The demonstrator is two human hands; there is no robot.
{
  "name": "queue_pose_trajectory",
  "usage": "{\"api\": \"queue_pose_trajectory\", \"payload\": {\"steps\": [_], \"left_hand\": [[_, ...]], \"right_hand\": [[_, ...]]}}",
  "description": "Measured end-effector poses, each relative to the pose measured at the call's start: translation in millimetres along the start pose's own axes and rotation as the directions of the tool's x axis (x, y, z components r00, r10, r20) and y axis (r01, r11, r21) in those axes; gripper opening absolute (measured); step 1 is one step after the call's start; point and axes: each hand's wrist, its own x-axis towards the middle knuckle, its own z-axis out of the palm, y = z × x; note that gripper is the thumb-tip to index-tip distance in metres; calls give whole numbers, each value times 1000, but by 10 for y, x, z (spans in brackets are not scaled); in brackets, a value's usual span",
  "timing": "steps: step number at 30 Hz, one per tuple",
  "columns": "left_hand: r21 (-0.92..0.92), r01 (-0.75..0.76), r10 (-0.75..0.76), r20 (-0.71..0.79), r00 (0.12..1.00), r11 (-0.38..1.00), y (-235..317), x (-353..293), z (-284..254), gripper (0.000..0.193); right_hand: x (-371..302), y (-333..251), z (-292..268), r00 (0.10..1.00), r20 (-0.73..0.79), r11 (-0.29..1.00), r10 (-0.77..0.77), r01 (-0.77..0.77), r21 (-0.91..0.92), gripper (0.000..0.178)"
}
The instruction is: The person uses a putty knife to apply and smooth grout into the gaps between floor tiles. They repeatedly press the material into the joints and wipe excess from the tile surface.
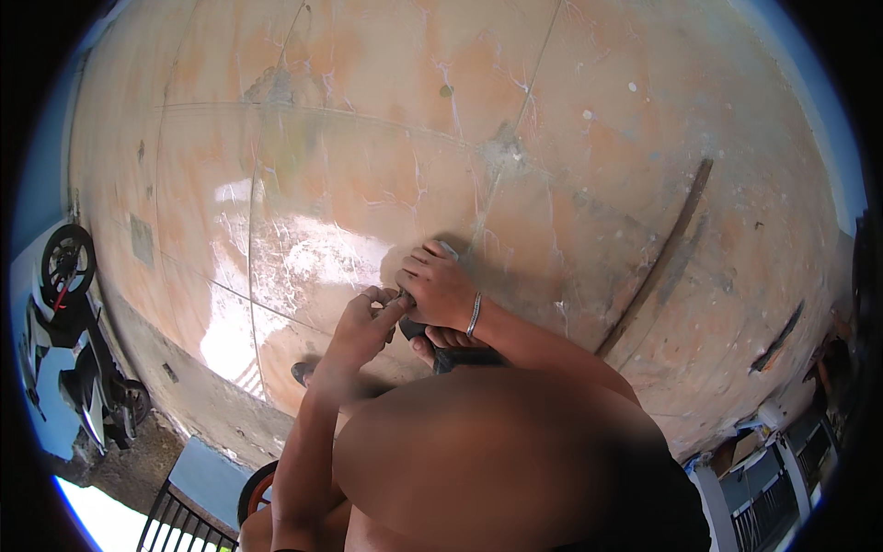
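My left hand (364, 327) and my right hand (439, 287) meet low over the concrete floor, close in front of my feet. The thumb and fingers of my left hand pinch together beside the right fingertips. Whatever small thing lies between them is too hidden to name. My right hand is curled with its knuckles up, and a pale grey edge (448, 248) shows just past its fingers. A silver bracelet (474, 315) circles the right wrist. Right under that wrist is a foot in a dark sandal (451, 357).
A long thin brown strip (664, 253) lies on the stained floor (368, 166) to the right, with a shorter dark piece (780, 339) farther right. A motorcycle (78, 340) stands at the left. An orange-rimmed wheel (257, 492) and a dark railing (179, 523) show at lower left.
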Motion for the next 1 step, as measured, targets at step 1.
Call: {"api": "queue_pose_trajectory", "payload": {"steps": [1], "left_hand": [[17, -42, 42, -36, 998, 999, -45, 22, 47, 47]], "right_hand": [[-37, 7, 28, 1000, 5, 1000, -1, 1, 7, 36]]}}
